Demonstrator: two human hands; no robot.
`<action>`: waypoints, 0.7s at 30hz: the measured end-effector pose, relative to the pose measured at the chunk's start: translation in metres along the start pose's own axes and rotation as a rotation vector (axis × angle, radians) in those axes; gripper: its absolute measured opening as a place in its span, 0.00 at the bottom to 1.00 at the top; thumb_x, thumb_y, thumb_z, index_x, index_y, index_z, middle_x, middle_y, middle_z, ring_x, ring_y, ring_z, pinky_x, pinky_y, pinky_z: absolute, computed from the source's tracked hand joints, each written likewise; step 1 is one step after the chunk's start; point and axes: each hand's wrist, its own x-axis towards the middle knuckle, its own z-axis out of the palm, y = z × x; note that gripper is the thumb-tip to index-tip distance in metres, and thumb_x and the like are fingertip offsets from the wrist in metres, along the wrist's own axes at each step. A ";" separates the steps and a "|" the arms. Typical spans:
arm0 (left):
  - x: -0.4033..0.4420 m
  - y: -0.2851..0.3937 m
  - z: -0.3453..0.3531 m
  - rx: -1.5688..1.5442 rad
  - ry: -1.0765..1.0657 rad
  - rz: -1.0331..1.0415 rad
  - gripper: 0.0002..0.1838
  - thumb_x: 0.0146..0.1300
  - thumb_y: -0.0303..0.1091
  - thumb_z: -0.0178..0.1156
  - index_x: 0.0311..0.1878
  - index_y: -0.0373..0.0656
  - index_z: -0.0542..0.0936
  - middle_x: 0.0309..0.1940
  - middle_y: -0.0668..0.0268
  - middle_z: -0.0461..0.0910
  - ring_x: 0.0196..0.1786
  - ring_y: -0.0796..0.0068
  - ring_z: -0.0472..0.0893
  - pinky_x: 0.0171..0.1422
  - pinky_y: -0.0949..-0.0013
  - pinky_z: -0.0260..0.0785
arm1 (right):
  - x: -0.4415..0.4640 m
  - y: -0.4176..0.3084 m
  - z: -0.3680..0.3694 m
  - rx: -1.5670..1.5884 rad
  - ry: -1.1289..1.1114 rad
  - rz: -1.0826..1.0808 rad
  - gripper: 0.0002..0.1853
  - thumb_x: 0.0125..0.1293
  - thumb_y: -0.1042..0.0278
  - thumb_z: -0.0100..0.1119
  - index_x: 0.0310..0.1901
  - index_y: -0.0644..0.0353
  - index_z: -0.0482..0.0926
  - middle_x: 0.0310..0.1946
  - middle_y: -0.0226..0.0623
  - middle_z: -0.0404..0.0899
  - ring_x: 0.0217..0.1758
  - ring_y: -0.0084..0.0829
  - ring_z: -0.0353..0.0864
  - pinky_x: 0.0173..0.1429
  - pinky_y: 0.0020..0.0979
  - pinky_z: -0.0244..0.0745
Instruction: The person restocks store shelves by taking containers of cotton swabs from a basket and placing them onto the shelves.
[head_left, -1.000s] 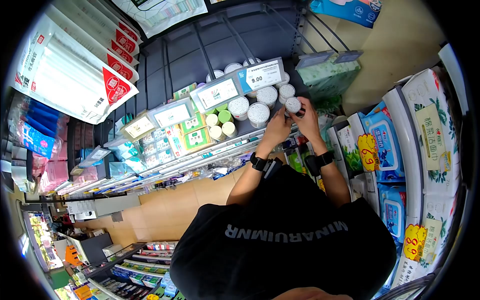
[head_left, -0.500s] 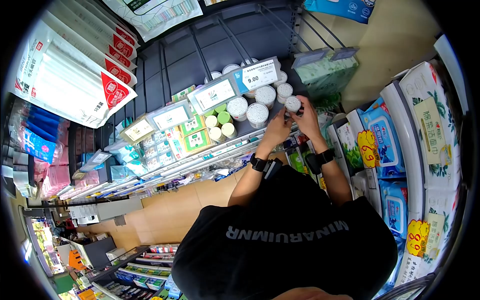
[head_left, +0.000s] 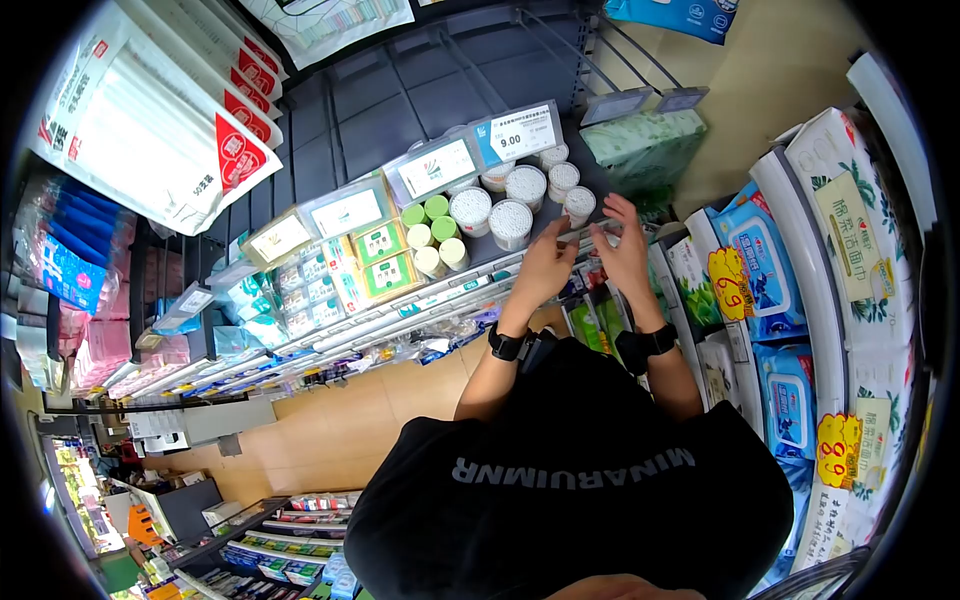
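A small round tub of cotton swabs (head_left: 579, 203) stands at the front right corner of the grey shelf. My left hand (head_left: 545, 262) is just below and left of it, fingers loosely apart and holding nothing I can see. To the tub's right is my right hand (head_left: 624, 248), its fingers spread and empty. Larger swab tubs (head_left: 511, 225) stand to the left, their white tips showing through the lids. Beside those are several green-lidded containers (head_left: 454, 252). Whether a fingertip still touches the front tub is hard to tell.
Price labels (head_left: 517, 133) hang over the tubs on metal hooks. Bagged straws (head_left: 160, 120) hang at the left. On the right, a shelf bears blue wipe packs (head_left: 765, 270) and white tissue packs (head_left: 850, 220). A green pack (head_left: 645, 145) sits behind the tubs.
The small tub has come down onto the shelf's front corner, in line with the others. My hands have let go of it, and the right fingers have spread apart.
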 end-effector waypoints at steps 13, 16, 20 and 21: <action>-0.111 0.067 -0.013 -0.409 0.064 0.105 0.19 0.80 0.31 0.53 0.68 0.36 0.73 0.61 0.57 0.83 0.56 0.70 0.84 0.61 0.69 0.74 | -0.100 -0.100 -0.059 0.529 -0.128 0.025 0.24 0.75 0.76 0.58 0.70 0.62 0.67 0.61 0.43 0.78 0.57 0.29 0.82 0.61 0.31 0.75; -0.151 0.081 -0.014 -0.478 0.069 0.073 0.17 0.81 0.33 0.51 0.67 0.36 0.74 0.60 0.57 0.84 0.56 0.70 0.84 0.61 0.69 0.73 | -0.129 -0.111 -0.071 0.609 -0.174 0.046 0.24 0.75 0.76 0.57 0.70 0.63 0.67 0.61 0.43 0.78 0.56 0.28 0.82 0.60 0.29 0.75; -0.205 0.088 -0.012 -0.490 0.138 0.062 0.17 0.81 0.34 0.51 0.66 0.36 0.74 0.59 0.58 0.84 0.56 0.71 0.84 0.60 0.70 0.72 | -0.174 -0.128 -0.081 0.633 -0.213 0.087 0.24 0.76 0.74 0.56 0.70 0.64 0.66 0.61 0.42 0.79 0.55 0.26 0.82 0.58 0.27 0.74; -0.218 0.087 -0.011 -0.493 0.171 0.054 0.17 0.81 0.33 0.51 0.66 0.37 0.74 0.59 0.58 0.83 0.55 0.73 0.84 0.59 0.72 0.72 | -0.185 -0.131 -0.083 0.631 -0.214 0.106 0.24 0.76 0.73 0.56 0.70 0.64 0.66 0.61 0.42 0.79 0.55 0.26 0.82 0.58 0.28 0.74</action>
